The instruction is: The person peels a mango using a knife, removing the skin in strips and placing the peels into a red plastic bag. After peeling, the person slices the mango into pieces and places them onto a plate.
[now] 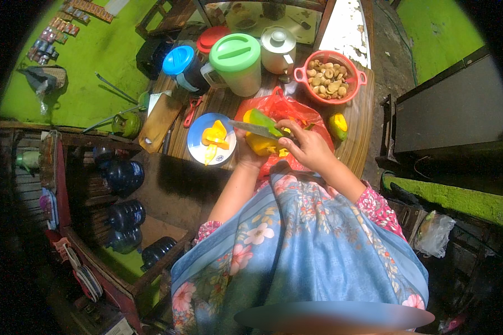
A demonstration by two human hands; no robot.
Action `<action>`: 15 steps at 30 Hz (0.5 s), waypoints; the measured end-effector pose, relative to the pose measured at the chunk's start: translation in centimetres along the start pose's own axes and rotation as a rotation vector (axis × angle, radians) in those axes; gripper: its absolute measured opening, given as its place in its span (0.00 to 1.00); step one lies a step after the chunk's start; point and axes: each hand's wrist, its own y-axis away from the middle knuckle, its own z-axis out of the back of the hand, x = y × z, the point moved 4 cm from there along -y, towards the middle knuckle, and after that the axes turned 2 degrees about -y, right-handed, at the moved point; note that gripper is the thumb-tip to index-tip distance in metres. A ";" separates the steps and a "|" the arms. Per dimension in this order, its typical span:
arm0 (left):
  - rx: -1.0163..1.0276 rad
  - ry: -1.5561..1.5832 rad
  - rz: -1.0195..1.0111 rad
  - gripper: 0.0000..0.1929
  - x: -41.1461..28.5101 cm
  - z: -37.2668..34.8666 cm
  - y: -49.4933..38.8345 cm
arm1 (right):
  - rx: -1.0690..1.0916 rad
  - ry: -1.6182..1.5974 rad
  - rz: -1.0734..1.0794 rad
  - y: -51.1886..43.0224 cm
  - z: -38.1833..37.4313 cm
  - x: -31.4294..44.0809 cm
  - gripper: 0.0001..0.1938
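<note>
My left hand holds a partly peeled mango from below and the left; green skin remains on its upper side. My right hand grips a knife, its metal blade pointing left across the fruit. Most of the knife's handle is hidden by the fingers. Under both hands spreads a red plastic bag with bits of peel on it. Just left of the mango, a blue and white plate bears yellow mango pieces. Another partly cut mango lies right of the bag.
A red colander of brown, rounded pieces stands at the back right of the wooden table. Green-lidded and blue-lidded pitchers and a metal pot line the back. A cutting board and red peeler lie left.
</note>
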 end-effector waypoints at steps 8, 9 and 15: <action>-0.068 -0.137 0.099 0.32 -0.2 0.7 -0.8 | -0.029 0.129 0.081 -0.6 0.9 0.3 0.17; -0.054 -0.133 0.138 0.31 -0.4 0.5 -1.0 | -0.035 0.181 0.107 -0.6 1.0 0.4 0.16; -0.006 0.012 0.104 0.32 -0.9 -0.5 -1.6 | 0.080 0.343 0.094 0.6 2.6 -0.7 0.21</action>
